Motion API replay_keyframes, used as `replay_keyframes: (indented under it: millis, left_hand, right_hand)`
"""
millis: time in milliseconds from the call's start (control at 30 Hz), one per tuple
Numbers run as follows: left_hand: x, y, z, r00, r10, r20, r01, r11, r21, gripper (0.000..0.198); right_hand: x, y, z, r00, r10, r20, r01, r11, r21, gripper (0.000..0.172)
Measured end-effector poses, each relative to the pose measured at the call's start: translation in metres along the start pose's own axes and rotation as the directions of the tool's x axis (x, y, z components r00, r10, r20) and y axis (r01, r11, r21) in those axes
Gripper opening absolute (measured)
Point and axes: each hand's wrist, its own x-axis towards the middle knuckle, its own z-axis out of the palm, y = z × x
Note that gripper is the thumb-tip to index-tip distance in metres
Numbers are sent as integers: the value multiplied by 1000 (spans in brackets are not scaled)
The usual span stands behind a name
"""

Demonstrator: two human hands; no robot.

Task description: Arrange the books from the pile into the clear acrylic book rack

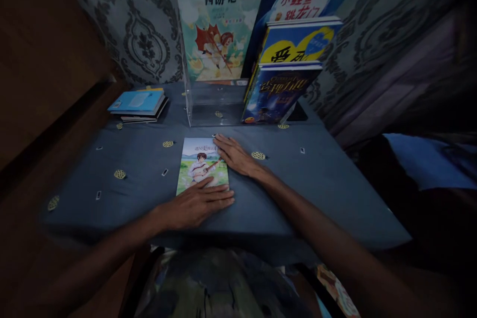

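A thin book (203,163) lies flat on the cloth-covered table, its cover showing a figure with a guitar on green grass. Across its lower edge rests my left hand (199,202), fingers stretched out to the right and lying flat. My right hand (234,153) touches the upper right corner, its fingers extended over the book's edge. Neither hand is wrapped round anything. The bottom of the cover is hidden under my left hand.
A clear acrylic stand (214,112) behind the book holds upright books, among them a pale green one (219,15) and a dark blue one (279,94). A small book stack (137,103) lies at the back left. Patterned curtains (143,42) hang behind.
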Motion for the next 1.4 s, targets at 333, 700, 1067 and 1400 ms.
replay_keyframes:
  millis: [333,700,1067,1400]
  left_hand:
    - [-58,-7,10,991,-85,-106,88,996,25,63]
    - [-90,-10,21,892,-192,-410,222,975,27,53]
    - [-86,-6,25,849,-219,-480,268,963,34,48]
    - [-84,-9,25,806,-270,-527,272,959,-76,42]
  right_hand:
    - [-1,-11,-6,999,18,48,-14,997,-80,56]
    - [-16,-75,11,976,-174,131,195,967,-167,47]
    - [38,-91,31,954,-222,202,254,955,-152,48]
    - [8,-114,43,998,11,70,5,977,-213,55]
